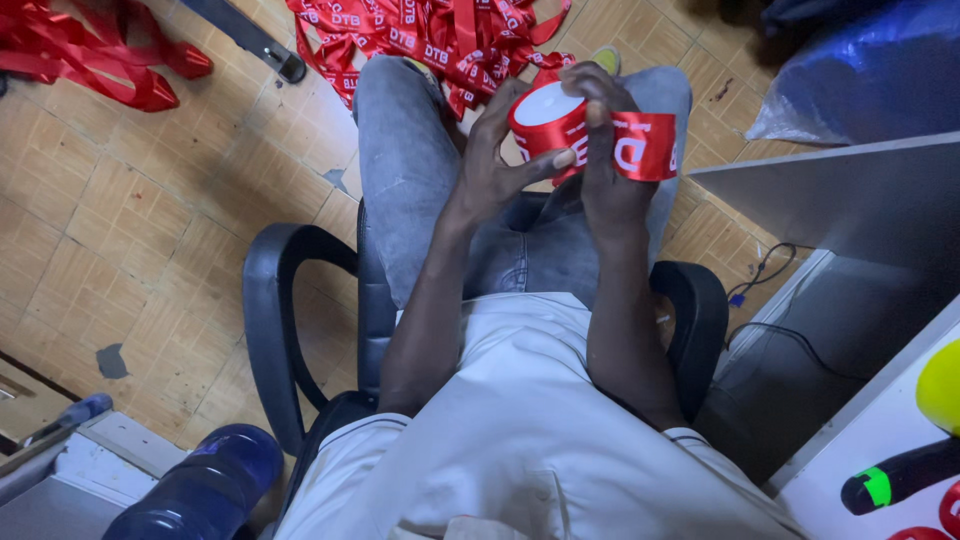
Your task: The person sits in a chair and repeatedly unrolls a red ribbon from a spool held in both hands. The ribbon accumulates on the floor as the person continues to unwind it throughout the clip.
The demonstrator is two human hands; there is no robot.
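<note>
I sit in a black office chair [268,330] and look down at my lap. My left hand [495,165] cups a roll of red satin ribbon [548,118] with a white core, thumb pressed on its side. My right hand [607,160] grips the same roll from the right and pinches a loose printed end of the ribbon [645,145] that sticks out sideways. Both hands hold the roll above my knees in grey jeans [405,160].
A pile of cut red printed ribbon [430,35] lies on the tiled floor by my feet, more red ribbon [85,55] at far left. A grey desk [840,200] stands to the right, a blue plastic bag [870,70] behind it, a blue bottle [205,485] bottom left.
</note>
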